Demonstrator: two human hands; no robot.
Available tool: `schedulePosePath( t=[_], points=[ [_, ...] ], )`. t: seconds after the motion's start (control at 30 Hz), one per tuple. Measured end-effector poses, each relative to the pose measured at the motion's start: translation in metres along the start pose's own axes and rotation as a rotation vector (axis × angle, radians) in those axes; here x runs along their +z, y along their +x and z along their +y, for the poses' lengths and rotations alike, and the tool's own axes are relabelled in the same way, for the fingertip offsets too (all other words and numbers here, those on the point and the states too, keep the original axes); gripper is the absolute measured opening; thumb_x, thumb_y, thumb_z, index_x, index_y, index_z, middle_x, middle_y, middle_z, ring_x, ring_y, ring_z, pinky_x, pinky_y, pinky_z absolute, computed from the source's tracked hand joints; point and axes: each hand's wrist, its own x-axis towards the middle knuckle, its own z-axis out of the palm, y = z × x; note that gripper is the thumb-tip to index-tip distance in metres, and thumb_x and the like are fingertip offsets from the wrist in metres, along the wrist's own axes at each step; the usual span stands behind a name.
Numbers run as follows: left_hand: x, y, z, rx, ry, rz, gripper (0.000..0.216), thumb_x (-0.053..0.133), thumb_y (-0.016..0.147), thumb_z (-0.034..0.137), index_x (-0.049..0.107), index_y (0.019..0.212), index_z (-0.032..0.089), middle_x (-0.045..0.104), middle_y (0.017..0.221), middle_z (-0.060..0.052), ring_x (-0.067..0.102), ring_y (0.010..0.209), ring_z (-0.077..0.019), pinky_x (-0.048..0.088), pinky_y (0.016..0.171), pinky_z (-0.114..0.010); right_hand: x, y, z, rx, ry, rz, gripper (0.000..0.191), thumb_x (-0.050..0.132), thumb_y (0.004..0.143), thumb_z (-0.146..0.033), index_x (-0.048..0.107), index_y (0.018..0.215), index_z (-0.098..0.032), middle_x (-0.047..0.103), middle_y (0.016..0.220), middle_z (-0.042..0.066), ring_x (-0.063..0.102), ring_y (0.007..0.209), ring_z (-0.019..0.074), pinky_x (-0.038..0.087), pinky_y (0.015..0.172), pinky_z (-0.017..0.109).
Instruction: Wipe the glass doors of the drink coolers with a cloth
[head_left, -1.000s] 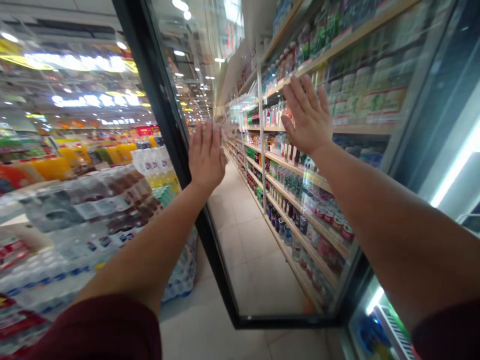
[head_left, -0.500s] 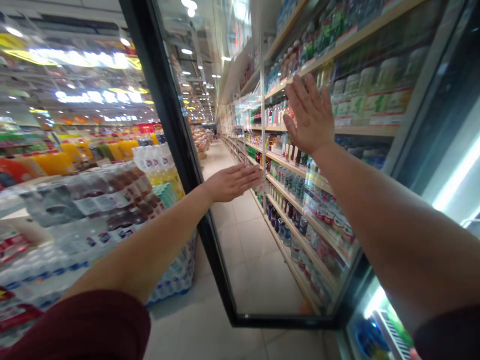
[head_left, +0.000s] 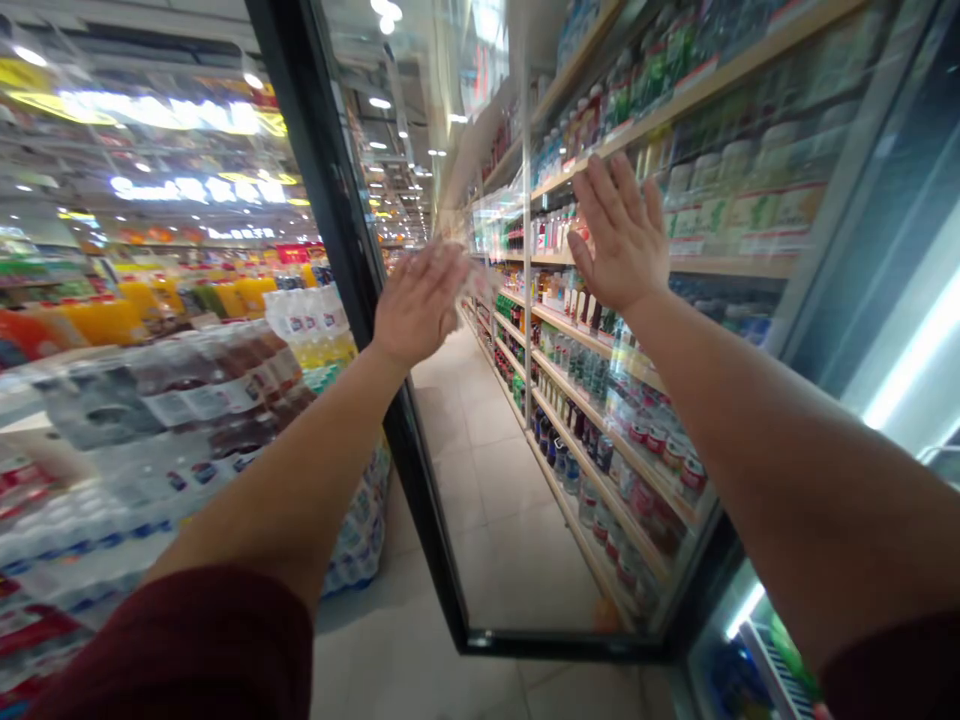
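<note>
A tall glass cooler door (head_left: 480,480) with a black frame (head_left: 337,230) stands swung out in front of me. My right hand (head_left: 622,240) lies flat on the glass high up, fingers stretched out, holding nothing. My left hand (head_left: 420,300) is raised near the door's left edge, fingers extended and blurred by motion, close to or on the glass. Through the glass I see a shop aisle and wooden shelves (head_left: 600,350) of bottles and cans.
Stacks of shrink-wrapped drink bottles (head_left: 187,400) stand at the left. Orange juice bottles (head_left: 97,320) fill the shelves behind them. The lit cooler interior (head_left: 757,640) shows at the lower right. A tiled floor (head_left: 420,660) runs under the door.
My left hand went from flat and upright on the glass, down to a sideways sweep, and is now raised again near the door's left edge. The right hand stayed in place.
</note>
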Motion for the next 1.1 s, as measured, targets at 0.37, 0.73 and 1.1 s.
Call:
schedulePosePath(
  t=[0.37, 0.73, 1.1],
  points=[
    [0.007, 0.025, -0.012, -0.165, -0.097, 0.036, 0.067, 0.042, 0.108, 0.044, 0.031, 0.17, 0.02, 0.022, 0.18, -0.002, 0.005, 0.168, -0.0298, 0.002, 0.137, -0.059, -0.002, 0.0, -0.002, -0.017, -0.055, -0.018, 0.068, 0.023, 0.111, -0.052, 0.032, 0.171, -0.022, 0.023, 0.178, -0.001, 0.018, 0.168, 0.0245, 0.013, 0.138, 0.056],
    [0.004, 0.022, -0.005, -0.199, 0.001, 0.088, 0.065, 0.038, 0.112, 0.045, 0.024, 0.172, 0.024, 0.016, 0.182, 0.003, 0.0, 0.168, -0.0278, -0.001, 0.138, -0.059, 0.012, 0.002, 0.007, -0.001, 0.03, 0.014, 0.075, 0.017, 0.106, -0.064, 0.033, 0.171, -0.029, 0.021, 0.178, -0.01, 0.012, 0.169, 0.0244, 0.003, 0.139, 0.053],
    [0.008, 0.009, 0.01, -0.072, -0.043, 0.098, 0.066, 0.038, 0.111, 0.034, 0.025, 0.172, 0.014, 0.018, 0.18, -0.005, -0.013, 0.165, -0.0238, -0.009, 0.137, -0.055, 0.006, 0.0, 0.002, -0.035, -0.056, 0.01, 0.065, 0.031, 0.111, -0.049, 0.035, 0.171, -0.025, 0.028, 0.178, 0.002, 0.02, 0.167, 0.0294, 0.015, 0.137, 0.062]
  ],
)
